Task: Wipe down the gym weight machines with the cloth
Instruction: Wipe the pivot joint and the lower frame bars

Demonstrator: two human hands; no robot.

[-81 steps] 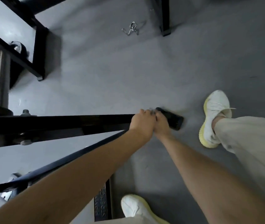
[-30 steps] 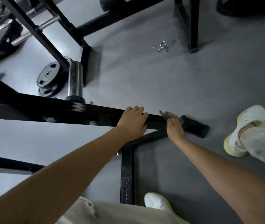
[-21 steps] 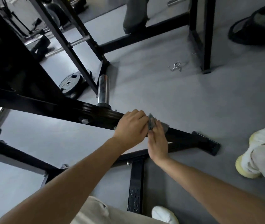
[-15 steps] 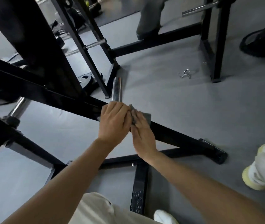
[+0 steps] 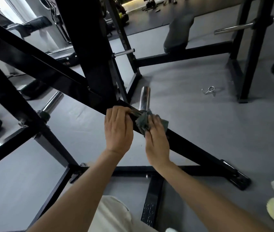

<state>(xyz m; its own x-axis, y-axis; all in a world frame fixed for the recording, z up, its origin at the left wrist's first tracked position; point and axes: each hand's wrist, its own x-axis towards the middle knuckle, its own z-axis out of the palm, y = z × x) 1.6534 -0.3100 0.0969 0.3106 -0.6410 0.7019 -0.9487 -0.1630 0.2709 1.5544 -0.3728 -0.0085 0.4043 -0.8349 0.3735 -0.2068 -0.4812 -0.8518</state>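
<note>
Two hands meet on the sloping black frame bar (image 5: 191, 146). The left hand (image 5: 118, 129) curls its fingers over the bar's edge. Just down the bar, the right hand (image 5: 157, 141) clutches the bunched grey cloth (image 5: 143, 122) against it, at the foot of the bar's chrome peg (image 5: 144, 98).

The left hand (image 5: 118, 131) is placed on the black diagonal steel beam (image 5: 191, 144), fingers curled over its upper edge, and just to its right the crumpled grey-green cloth (image 5: 142, 122) is held against the same beam by the right hand (image 5: 157, 141). The chrome cylindrical peg (image 5: 144, 97) is mounted on the beam directly behind the cloth, and a second chrome peg (image 5: 51, 102) is located well to the left. The small silver wire spring clip (image 5: 210, 90) is found on the grey rubber floor (image 5: 191, 114) behind and right of the hands, well apart from the beam; the black flat base bar (image 5: 133, 169) is laid across the floor under both forearms.
</note>
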